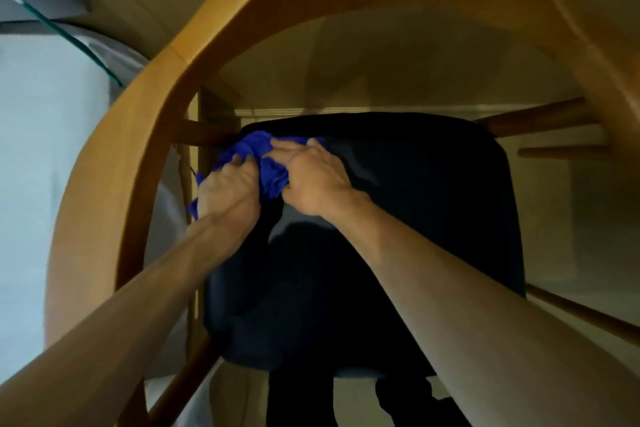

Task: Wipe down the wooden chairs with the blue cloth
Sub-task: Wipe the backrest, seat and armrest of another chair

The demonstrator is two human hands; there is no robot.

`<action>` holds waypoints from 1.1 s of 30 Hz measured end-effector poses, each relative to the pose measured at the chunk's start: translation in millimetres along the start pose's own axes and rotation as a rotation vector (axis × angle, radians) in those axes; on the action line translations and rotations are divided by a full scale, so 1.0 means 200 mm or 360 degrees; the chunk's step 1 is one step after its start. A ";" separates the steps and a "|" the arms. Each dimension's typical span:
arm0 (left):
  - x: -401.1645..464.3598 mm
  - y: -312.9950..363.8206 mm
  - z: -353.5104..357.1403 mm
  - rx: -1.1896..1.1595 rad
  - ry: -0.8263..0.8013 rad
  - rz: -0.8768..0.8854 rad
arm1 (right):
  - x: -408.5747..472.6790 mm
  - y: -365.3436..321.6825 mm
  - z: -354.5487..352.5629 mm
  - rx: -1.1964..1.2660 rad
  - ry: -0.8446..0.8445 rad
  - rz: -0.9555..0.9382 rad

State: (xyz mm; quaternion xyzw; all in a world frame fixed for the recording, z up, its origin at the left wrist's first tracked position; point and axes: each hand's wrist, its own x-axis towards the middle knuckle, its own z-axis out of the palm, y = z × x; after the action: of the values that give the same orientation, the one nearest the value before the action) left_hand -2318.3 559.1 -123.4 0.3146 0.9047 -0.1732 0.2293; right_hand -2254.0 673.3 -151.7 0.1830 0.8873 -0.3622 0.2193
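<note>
I look straight down through the curved back rail of a wooden chair (145, 107) onto its dark padded seat (415, 218). A bunched blue cloth (256, 152) lies at the seat's far left corner, beside a wooden leg strut. My left hand (227, 191) grips the cloth's left part, with blue fabric showing below the palm. My right hand (311, 177) holds the cloth's right part, its fingers curled over the folds. The two hands are close together with the cloth between them.
A glass table edge (72, 35) runs across the upper left, over a pale surface. Wooden legs and rungs (540, 118) stick out to the right of the seat. Pale floor lies beyond the chair. My dark trousers (301, 399) show below the seat.
</note>
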 end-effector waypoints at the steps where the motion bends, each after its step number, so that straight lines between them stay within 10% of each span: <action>1: -0.09 -0.03 0.05 0.0008 -0.0045 -0.0018 | -0.05 -0.02 0.05 -0.0016 -0.0039 -0.0065; 10: -0.41 0.32 0.25 -0.0649 0.0109 0.0134 | -0.58 0.30 0.13 -0.0078 0.0347 -0.0026; 21: -0.40 1.41 0.18 -0.0208 0.0224 0.1340 | -1.27 0.91 0.13 0.0435 0.1175 0.1053; 26: -0.31 0.81 0.14 -0.0615 0.0171 0.1066 | -0.94 0.52 0.28 0.0547 0.1135 0.0769; 33: -0.58 -0.15 0.28 -0.0333 0.0072 0.0011 | -0.53 -0.21 0.63 0.0291 0.0414 0.0076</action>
State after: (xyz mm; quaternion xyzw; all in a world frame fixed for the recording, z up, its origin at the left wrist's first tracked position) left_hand -2240.3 454.6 -104.3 0.2961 0.9217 -0.0698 0.2409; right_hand -2153.7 536.6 -153.0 0.2685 0.8670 -0.4093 0.0934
